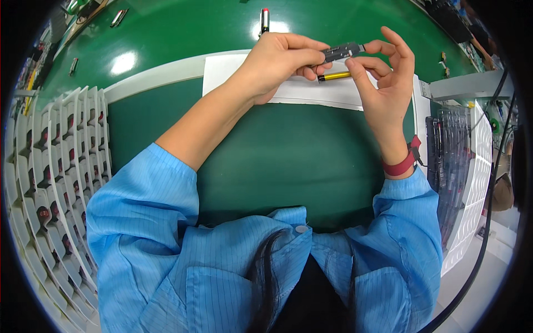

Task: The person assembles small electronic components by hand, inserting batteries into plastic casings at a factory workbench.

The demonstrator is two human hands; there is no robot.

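My left hand (280,58) pinches one end of a small dark circuit board (341,53) between thumb and fingers, above white paper (216,72). A small silvery connector (361,48) sticks out from the board's right end. My right hand (388,83) is curled around that end, index fingertip at the connector and thumb just below the board; its other fingers are raised. A red strap (401,165) circles my right wrist. Just below the board, a slim yellow cylinder with a black end (336,75) lies between my hands, apparently on the paper.
A red-topped marker (265,21) stands beyond my left hand on the green surface (183,33). At the left, stacked white trays (53,161) hold several dark and red parts. Clear plastic trays (452,150) stand at the right, beside a black cable (488,216).
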